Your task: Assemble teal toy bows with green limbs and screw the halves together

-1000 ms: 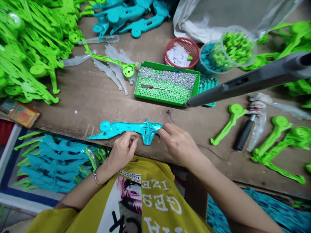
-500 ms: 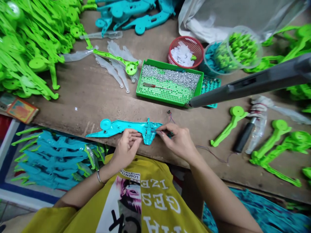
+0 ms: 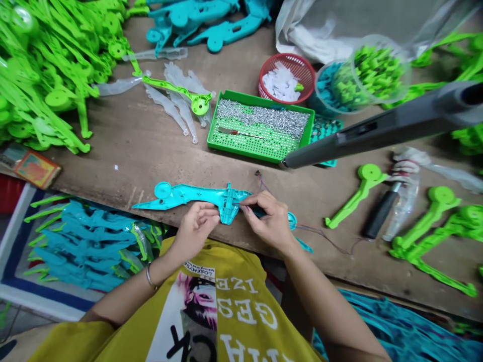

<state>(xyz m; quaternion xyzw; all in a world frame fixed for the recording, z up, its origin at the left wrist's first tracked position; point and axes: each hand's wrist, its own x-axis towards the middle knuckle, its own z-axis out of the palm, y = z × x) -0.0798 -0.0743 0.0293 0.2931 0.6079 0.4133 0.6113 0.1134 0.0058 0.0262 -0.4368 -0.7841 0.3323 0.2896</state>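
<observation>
A bright blue plastic toy part [image 3: 188,195], long and bow-like with a round disc and a ribbed middle, lies flat near the table's front edge. My left hand [image 3: 199,224] is closed, its fingertips at the lower edge of the ribbed middle, steadying it. My right hand [image 3: 269,217] pinches over the part's right end. A thin dark thing points from its fingertips into the ribs, too small to name. Thin wires [image 3: 320,231] trail right from beneath that hand, and a small dark connector [image 3: 258,173] sits above it. A blue disc [image 3: 292,221] shows beside the right wrist.
A green tray [image 3: 260,151] holds screws and a screwdriver [image 3: 241,133]. Behind stand a red basket [image 3: 307,75] and clear tubs [image 3: 403,75]. A grey arm [image 3: 377,128] reaches in from the right. Green parts [image 3: 49,75] heap at left; a black-handled tool [image 3: 381,213] lies right.
My right hand has turned and shifted slightly; the blue disc and a blue tip now show to its right. My left hand stays at the blue part. The whole view has shifted a little.
</observation>
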